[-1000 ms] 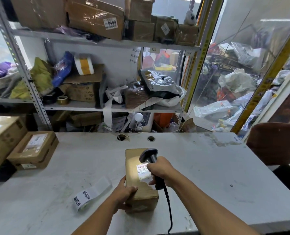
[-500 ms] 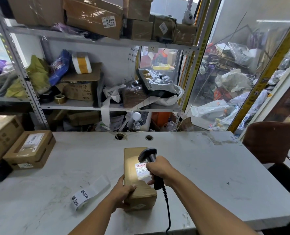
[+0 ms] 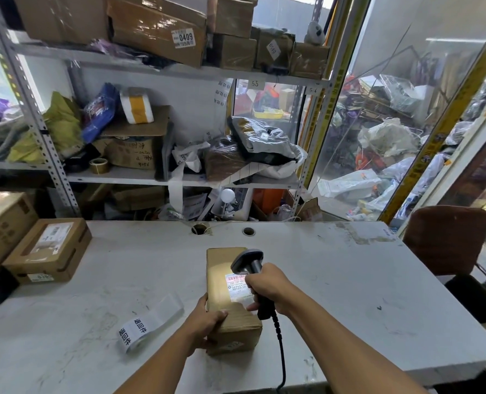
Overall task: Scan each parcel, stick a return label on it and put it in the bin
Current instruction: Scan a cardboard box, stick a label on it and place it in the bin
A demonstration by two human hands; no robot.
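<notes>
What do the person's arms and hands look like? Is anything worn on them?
Both forearms are bare as far as the picture shows: no sleeves in view. The left hand and right hand wear no gloves, and no watch, ring or bracelet shows.

No visible change: hands (image 3: 204,322), scanner (image 3: 248,264) and parcel (image 3: 227,297) as before, only slight camera drift.

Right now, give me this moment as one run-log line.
step: scanning | right hand: grips black handheld scanner | left hand: holds brown cardboard parcel on table | white return-label strip: unused
</notes>
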